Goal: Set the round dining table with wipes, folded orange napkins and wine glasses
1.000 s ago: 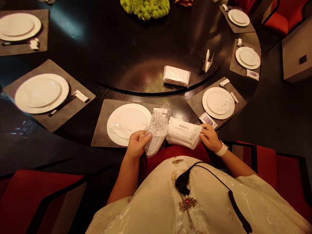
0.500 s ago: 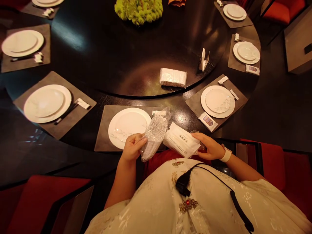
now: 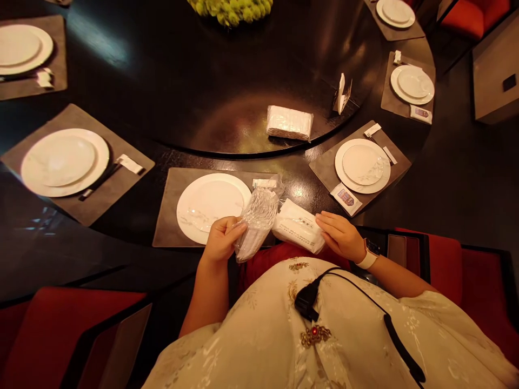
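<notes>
My left hand (image 3: 223,237) is closed on a clear plastic pack of white wrapped items (image 3: 257,219), its wrapping crinkled at the top; the contents' kind does not show. My right hand (image 3: 341,236) grips the right end of a stack of white packets (image 3: 299,227) with small dark print, in clear plastic. Both packs are held side by side over the table's near edge. Partly behind the left pack lies a white plate (image 3: 211,202) on a grey placemat (image 3: 168,216). A cutlery rest with a white paper sleeve (image 3: 264,183) shows just beyond the packs.
Another plastic-wrapped white pack (image 3: 289,123) lies on the dark turntable (image 3: 227,108), near a small standing card (image 3: 341,96). Place settings line the table, including stacked plates (image 3: 362,166) with a printed packet (image 3: 345,199). Red chairs (image 3: 77,319) flank me. A green centrepiece (image 3: 233,9) stands farther back.
My right hand has shifted its hold, with its fingers now over the top of the printed packets' right end. The view has moved slightly; my left hand keeps its pack.
</notes>
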A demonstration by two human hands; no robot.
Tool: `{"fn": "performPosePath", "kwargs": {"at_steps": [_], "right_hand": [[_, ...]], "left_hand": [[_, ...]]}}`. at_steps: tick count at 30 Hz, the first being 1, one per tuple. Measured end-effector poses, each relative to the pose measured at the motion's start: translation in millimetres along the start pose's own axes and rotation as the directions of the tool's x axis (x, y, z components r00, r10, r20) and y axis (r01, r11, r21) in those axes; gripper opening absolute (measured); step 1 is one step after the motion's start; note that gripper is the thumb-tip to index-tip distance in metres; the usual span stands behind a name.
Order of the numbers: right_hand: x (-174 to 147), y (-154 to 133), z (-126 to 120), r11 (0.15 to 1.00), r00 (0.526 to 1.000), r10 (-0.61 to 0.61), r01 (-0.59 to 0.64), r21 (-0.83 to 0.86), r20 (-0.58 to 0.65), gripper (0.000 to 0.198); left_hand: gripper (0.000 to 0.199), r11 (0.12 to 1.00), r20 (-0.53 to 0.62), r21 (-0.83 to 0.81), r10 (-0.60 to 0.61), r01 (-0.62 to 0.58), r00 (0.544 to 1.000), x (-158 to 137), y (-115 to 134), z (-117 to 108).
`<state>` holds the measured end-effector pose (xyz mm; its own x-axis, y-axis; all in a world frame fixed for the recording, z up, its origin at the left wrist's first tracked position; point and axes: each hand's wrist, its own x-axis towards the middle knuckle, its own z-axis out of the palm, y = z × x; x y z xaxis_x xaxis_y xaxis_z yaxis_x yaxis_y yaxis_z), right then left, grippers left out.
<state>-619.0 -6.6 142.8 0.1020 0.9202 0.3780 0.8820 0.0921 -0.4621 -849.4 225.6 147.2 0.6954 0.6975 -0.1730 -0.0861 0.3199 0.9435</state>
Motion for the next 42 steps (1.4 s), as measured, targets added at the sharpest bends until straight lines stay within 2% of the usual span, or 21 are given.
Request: {"fn": "performPosePath", "kwargs": {"at_steps": [4, 6, 9, 11, 14, 18, 21, 23, 25, 27, 30, 33, 35, 38, 40, 42], "right_hand": [[3, -9, 3, 0.996, 0.996, 0.009, -0.017, -0.088, -0.085, 0.038], [4, -14, 3, 0.985, 0.993, 0.073, -0.087, -0.146, -0.098, 0.035], [8, -23, -1, 0.937, 0.974, 0.220, -0.228, -0.264, -0.059, 0.032], [11, -29, -6, 0.915, 0.965, 0.262, -0.254, -0.314, -0.017, 0.031], [15, -40, -12, 0.920, 0.952, 0.305, -0.289, -0.265, 0.019, 0.029], [16, -62, -13, 0.910, 0.918, 0.395, -0.386, -0.150, 0.032, 0.019], [14, -74, -5, 0.871, 0.891, 0.454, -0.438, -0.223, 0.020, 0.036], [14, -77, 3, 0.824, 0.871, 0.491, -0.465, -0.323, -0.001, 0.039], [14, -76, 9, 0.799, 0.873, 0.488, -0.440, -0.411, 0.015, 0.042], [15, -71, 14, 0.817, 0.901, 0.428, -0.352, -0.456, 0.072, 0.047], [18, -60, 15, 0.886, 0.946, 0.272, -0.176, -0.428, 0.175, 0.052], [24, -50, 13, 0.915, 0.968, 0.156, -0.068, -0.398, 0.194, 0.055], [29, -44, 10, 0.919, 0.974, 0.159, -0.086, -0.386, 0.161, 0.055], [34, -33, 4, 0.932, 0.970, 0.221, -0.179, -0.316, 0.102, 0.054], [37, -22, 1, 0.942, 0.962, 0.261, -0.236, -0.240, 0.077, 0.054], [42, -10, -2, 0.952, 0.955, 0.285, -0.272, -0.140, 0.086, 0.055]], "left_hand": [[0.073, 1.000, 0.022, 0.007, 0.014, -0.014, 1.000, -1, -2, 2], [0.075, 0.999, 0.020, 0.025, 0.031, -0.032, 0.999, -4, -6, 5], [0.073, 0.996, -0.008, 0.062, 0.068, -0.067, 0.998, -12, -18, 11], [0.071, 0.991, -0.016, 0.099, 0.094, -0.092, 0.995, -18, -27, 14], [0.067, 0.979, 0.002, 0.155, 0.132, -0.131, 0.991, -27, -33, 18], [0.063, 0.961, 0.096, 0.191, 0.185, -0.200, 0.978, -32, -28, 19], [0.062, 0.946, 0.152, 0.210, 0.218, -0.247, 0.964, -32, -23, 17], [0.062, 0.938, 0.182, 0.220, 0.231, -0.269, 0.956, -32, -22, 15], [0.062, 0.932, 0.202, 0.221, 0.244, -0.287, 0.949, -31, -24, 13], [0.062, 0.929, 0.217, 0.214, 0.256, -0.302, 0.942, -31, -26, 10], [0.061, 0.927, 0.229, 0.185, 0.283, -0.327, 0.931, -28, -26, 6], [0.060, 0.906, 0.258, 0.160, 0.345, -0.392, 0.903, -24, -16, 1], [0.059, 0.868, 0.321, 0.185, 0.391, -0.462, 0.863, -25, -4, -2], [0.061, 0.792, 0.440, 0.258, 0.414, -0.554, 0.797, -34, 14, -4], [0.065, 0.773, 0.469, 0.266, 0.419, -0.577, 0.777, -44, 20, 0], [0.071, 0.797, 0.443, 0.204, 0.442, -0.568, 0.779, -52, 17, 10]]}}
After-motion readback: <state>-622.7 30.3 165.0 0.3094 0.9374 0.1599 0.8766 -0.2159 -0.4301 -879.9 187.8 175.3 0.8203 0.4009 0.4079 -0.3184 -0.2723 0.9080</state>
